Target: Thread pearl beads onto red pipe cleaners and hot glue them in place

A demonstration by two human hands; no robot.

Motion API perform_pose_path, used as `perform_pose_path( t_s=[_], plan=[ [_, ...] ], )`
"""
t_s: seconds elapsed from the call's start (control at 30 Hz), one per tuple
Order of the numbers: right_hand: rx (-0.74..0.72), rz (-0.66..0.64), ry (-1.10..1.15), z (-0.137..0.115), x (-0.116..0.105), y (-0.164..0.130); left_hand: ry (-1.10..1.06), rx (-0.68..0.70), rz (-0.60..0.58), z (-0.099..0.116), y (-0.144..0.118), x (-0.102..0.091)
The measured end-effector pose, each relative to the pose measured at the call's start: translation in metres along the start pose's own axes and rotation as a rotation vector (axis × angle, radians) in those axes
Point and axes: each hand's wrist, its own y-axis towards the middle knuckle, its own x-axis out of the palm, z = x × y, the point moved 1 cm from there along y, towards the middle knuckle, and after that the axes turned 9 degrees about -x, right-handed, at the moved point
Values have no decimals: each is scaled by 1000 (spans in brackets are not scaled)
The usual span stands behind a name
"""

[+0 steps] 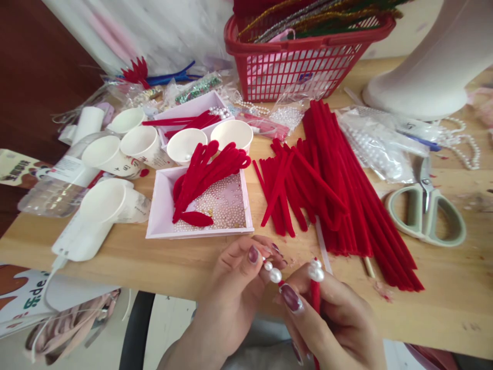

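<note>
My left hand (235, 295) pinches the tip of a red pipe cleaner, just beyond a small and a larger white pearl bead (275, 275) threaded on it. My right hand (337, 316) grips the same pipe cleaner below the beads with thumb and finger. Also in the right hand is a second red pipe cleaner (316, 297), standing upright with pearl beads (316, 271) at its top. Just beyond the left hand, a white box (200, 234) holds small pearl beads and looped red pipe cleaners (210, 177).
Piles of red pipe cleaners (346, 195) lie right of the box, scissors (425, 205) beside them. Several paper cups (102, 200) stand at left. Behind are a red basket (308, 67), bagged pearls (379, 144) and a white vase-like object (423, 67).
</note>
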Motion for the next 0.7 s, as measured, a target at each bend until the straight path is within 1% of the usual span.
perform_pose_path(
  t_s=[0.07,0.2,0.43,0.7],
  plan=[
    [-1,-2,7,-1,-2,0,62,45,31,1,-1,-1],
    [-8,33,-41,-3,-6,-1,131,102,32,3,-1,-2],
    [-25,1,14,-2,-7,-2,177,109,-5,3,0,-3],
    [-9,20,16,-5,-9,-2,240,157,-16,3,0,-1]
  ],
)
